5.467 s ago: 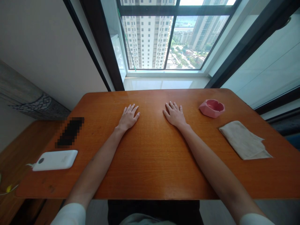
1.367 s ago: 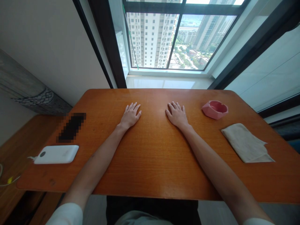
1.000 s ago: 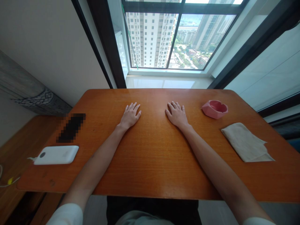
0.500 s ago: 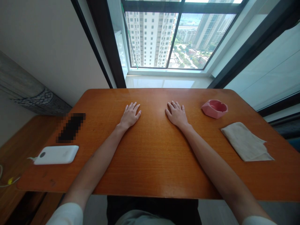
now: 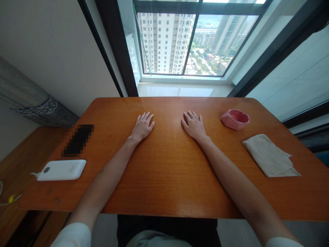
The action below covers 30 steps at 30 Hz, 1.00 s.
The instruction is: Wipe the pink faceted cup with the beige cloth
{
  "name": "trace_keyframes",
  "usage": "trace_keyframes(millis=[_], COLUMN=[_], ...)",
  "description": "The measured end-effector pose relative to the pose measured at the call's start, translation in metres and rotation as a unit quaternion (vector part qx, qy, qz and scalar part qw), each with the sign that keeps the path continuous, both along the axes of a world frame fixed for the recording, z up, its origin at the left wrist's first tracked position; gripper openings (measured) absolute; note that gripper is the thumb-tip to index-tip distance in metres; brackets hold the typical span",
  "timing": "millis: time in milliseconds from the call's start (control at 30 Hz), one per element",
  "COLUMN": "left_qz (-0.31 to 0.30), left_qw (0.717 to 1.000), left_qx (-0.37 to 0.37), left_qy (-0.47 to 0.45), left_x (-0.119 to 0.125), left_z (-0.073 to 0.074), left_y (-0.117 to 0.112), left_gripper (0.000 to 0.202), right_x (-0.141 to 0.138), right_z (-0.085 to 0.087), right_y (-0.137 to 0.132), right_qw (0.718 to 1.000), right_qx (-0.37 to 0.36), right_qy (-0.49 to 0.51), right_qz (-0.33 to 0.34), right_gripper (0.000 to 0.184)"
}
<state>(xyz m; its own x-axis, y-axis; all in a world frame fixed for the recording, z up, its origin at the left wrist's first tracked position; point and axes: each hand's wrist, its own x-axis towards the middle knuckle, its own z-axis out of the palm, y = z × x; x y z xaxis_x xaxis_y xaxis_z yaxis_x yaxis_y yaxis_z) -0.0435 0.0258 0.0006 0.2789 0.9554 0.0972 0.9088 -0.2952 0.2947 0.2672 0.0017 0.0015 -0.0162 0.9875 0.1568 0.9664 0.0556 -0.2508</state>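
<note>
Both of my arms reach forward over a brown wooden table (image 5: 164, 178). My left hand (image 5: 143, 127) lies palm down on the wood left of the middle, fingers spread, holding nothing. Across a gap from it, my right hand (image 5: 193, 125) rests flat in the same way, its fingers apart and nothing in them. Closest to my right hand is a pink faceted ashtray (image 5: 235, 119), standing to its right and not touched. A folded light grey cloth (image 5: 269, 156) lies nearer to me on the right side.
On the table's left side lies a white power bank (image 5: 63, 170) with a cable at its left end. A dark pixelated patch (image 5: 78, 140) hides something behind it. A window (image 5: 185, 44) is beyond the far edge, and a grey curtain (image 5: 38, 96) hangs at the left.
</note>
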Motion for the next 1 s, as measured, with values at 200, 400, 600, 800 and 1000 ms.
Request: trace_keyframes(millis=[200,400,600,800,1000], left_qz=[-0.002,0.000,-0.003,-0.002,-0.004], left_qw=[1.000,1.000,1.000,1.000,1.000], left_qx=[0.000,0.001,0.000,-0.001,0.004], left_qy=[-0.002,-0.003,-0.004,-0.003,-0.005], left_x=[0.0000,0.0002,-0.0005,-0.0001,-0.0015], left_z=[-0.0006,-0.0005,0.0000,0.0003,-0.0021], left_y=[0.0002,0.0001,0.0006,-0.0002,0.0009], left_gripper=[0.063,0.063,0.063,0.063,0.063], right_x=[-0.0017,-0.0021,-0.0017,-0.0018,-0.0012], right_z=[0.0037,0.0036,0.0038,0.0035,0.0027], right_y=[-0.0010,-0.0018,-0.0017,-0.0014,-0.0018], right_qw=[1.000,1.000,1.000,1.000,1.000], right_qx=[-0.003,-0.005,-0.009,-0.007,0.001], right_qy=[-0.004,-0.005,-0.009,-0.007,0.000], right_qz=[-0.002,-0.003,-0.004,-0.002,0.001], right_gripper=[0.067,0.067,0.068,0.068,0.068])
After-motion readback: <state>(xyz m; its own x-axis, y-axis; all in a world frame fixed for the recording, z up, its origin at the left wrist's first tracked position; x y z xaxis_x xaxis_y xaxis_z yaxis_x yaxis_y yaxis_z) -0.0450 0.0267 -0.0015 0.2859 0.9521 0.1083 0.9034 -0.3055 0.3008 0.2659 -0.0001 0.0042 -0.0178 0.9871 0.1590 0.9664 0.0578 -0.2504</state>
